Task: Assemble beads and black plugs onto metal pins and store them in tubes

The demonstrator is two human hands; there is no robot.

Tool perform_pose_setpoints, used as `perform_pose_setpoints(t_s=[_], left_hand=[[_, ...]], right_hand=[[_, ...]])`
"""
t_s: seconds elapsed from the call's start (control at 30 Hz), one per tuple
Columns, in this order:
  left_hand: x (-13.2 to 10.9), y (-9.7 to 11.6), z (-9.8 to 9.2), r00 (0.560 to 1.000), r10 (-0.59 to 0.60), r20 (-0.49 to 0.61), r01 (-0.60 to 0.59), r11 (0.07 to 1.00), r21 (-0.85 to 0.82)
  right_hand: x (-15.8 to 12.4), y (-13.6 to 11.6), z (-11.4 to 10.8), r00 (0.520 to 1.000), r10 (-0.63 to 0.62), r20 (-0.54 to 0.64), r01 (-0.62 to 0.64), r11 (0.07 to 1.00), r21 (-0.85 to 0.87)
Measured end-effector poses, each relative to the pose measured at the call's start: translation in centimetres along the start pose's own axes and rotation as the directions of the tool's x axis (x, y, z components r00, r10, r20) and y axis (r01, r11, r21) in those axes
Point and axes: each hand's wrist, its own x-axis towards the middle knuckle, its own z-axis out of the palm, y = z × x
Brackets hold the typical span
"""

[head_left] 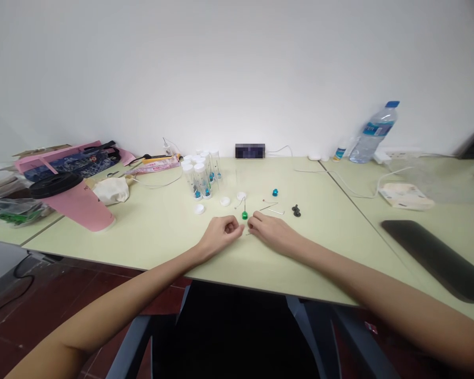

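My left hand (pixel 220 233) rests on the table with its fingers curled and its thumb pointing toward the other hand. Just to its right, my right hand (pixel 272 230) has its fingers bent in a pinch. A thin dark piece shows below the right fingertips; what either hand holds is too small to make out. Right behind the fingertips stands a small green base (pixel 244 215) with a thin metal rod (pixel 245 204) rising from it. Beyond the right hand lie a thin wire piece with a red tip (pixel 269 205), a hex key (pixel 276 211), a blue piece (pixel 275 192) and black pieces (pixel 296 211).
Several clear tubes with white caps (pixel 199 167) stand at the back left, with loose white caps (pixel 199 209) before them. A pink tumbler (pixel 81 205) leans at left. A small display (pixel 250 151), a water bottle (pixel 373 134) and a dark pad (pixel 434 258) are also around.
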Motion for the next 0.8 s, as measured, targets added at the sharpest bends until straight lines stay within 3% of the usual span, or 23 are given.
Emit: perform_pose_setpoints(t_s=[0.13, 0.23, 0.57, 0.8], left_hand=[[0.9, -0.8, -0.3, 0.989, -0.069, -0.134, 0.054, 0.992, -0.112], [2.3, -1.2, 0.4, 0.980, -0.112, -0.164, 0.082, 0.981, -0.175], [5.5, -1.9, 2.2, 0.994, -0.108, 0.014, 0.104, 0.907, -0.407], [5.9, -2.6, 1.8, 0.980, -0.096, 0.172, 0.193, 0.650, -0.735]], right_hand=[[0.0, 1.6, -0.2, 0.998, 0.060, 0.005, -0.059, 0.998, -0.037], [0.0, 3.2, -0.7, 0.993, 0.117, -0.022, -0.118, 0.988, -0.095], [-0.3, 8.2, -3.7, 0.926, 0.328, -0.186, -0.363, 0.910, -0.201], [-0.7, 10.2, -4.1, 0.855, 0.488, -0.176, -0.513, 0.845, -0.150]])
